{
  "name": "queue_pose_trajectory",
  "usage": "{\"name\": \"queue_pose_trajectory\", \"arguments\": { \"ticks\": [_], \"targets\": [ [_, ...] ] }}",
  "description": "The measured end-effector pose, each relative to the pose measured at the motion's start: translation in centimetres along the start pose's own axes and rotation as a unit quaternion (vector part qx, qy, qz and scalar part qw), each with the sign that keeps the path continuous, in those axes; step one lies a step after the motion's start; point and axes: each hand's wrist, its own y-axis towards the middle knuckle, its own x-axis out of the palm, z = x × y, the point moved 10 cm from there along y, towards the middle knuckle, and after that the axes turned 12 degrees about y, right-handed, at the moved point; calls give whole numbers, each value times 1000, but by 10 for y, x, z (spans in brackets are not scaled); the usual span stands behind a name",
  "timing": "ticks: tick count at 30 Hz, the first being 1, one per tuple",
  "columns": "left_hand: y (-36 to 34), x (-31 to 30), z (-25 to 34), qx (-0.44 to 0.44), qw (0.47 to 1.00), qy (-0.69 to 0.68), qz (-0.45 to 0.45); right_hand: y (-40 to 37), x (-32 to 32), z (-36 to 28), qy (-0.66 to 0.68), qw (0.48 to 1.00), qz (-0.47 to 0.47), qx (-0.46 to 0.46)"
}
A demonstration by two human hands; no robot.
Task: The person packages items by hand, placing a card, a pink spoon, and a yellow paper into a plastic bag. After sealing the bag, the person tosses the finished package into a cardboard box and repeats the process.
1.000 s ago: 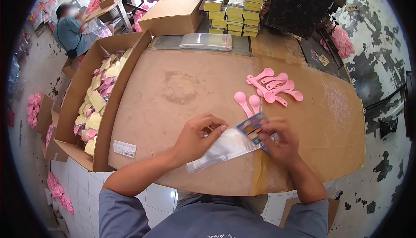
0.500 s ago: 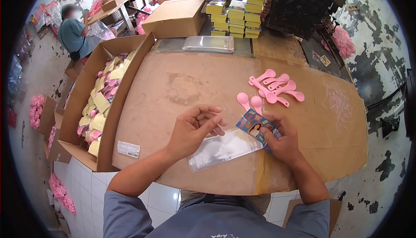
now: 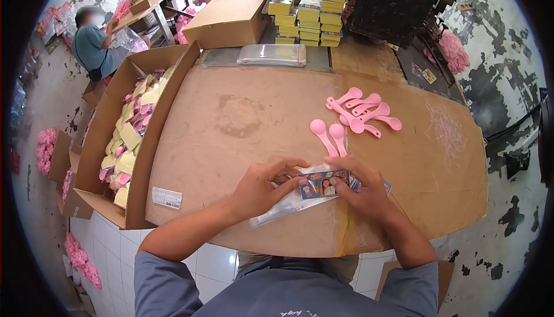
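Observation:
Both my hands meet over a printed blue card (image 3: 314, 186) near the front of the cardboard-covered table (image 3: 242, 144). My left hand (image 3: 261, 189) pinches the card's left end between thumb and fingers. At its other end, my right hand (image 3: 365, 190) grips it with the thumb on top. A second blue printed piece (image 3: 388, 188) shows past the right hand. Beneath the hands lies a clear plastic bag (image 3: 277, 212), partly covered. Just beyond them are two pink measuring spoons (image 3: 337, 134), their handles toward me. Several more pink spoons (image 3: 360, 115) lie in a loose heap farther right.
On the left stands a long open carton (image 3: 167, 103) full of packed yellow-and-pink pieces (image 3: 130, 135). At the back are a stack of clear bags (image 3: 271, 55), a closed carton (image 3: 225, 20) and yellow-edged card stacks (image 3: 309, 20). A person (image 3: 92, 43) sits at the far left.
My left hand has moved right and down and taken hold of the card's left end. The card, held at an angle by the right hand before, now lies nearly level between both hands.

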Motion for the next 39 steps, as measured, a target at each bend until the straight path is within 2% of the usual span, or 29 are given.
{"name": "queue_pose_trajectory", "arguments": {
  "ticks": [1,4,7,10,13,16,19,21,25,28,31,32,35,38,39],
  "targets": [
    [0,0,2,0,1000,15,0,-3,-4,8,39,998,35,31],
    [-1,-2,3,-26,999,-40,5,-4,-14,21,79,992,37,90],
    [-2,0,8,2,1000,-12,-6,2,-7,1,-27,999,-42,-22],
    [-3,8,9,18,998,50,-39,3,12,-5,-12,997,-71,34],
    [-4,13,6,-5,998,34,-50,0,1,11,61,993,13,104],
    [-5,14,7,-48,995,2,-87,-2,-11,24,127,982,72,119],
    [-5,13,4,-46,996,-46,-66,-9,-1,41,78,989,11,128],
    [-5,15,0,-47,995,-30,-78,-4,12,17,-36,998,-47,24],
    [-6,17,-3,-29,996,-72,-54,1,48,-31,-191,955,-157,-161],
    [-5,8,0,-62,995,-58,-49,13,35,-36,-232,956,-125,-129],
    [-2,-3,-5,-55,986,-155,10,36,-2,-7,-271,962,-29,14],
    [-2,-3,-5,-58,986,-157,13,42,1,-9,-305,951,-32,-41],
    [0,-7,-5,-58,987,-151,20,48,10,8,-385,919,-80,-29],
    [-1,-9,-8,-53,987,-148,22,55,4,21,-440,896,-55,-29],
    [-1,-9,-8,-54,986,-155,22,56,-2,17,-388,920,-35,-26]
  ]
}}
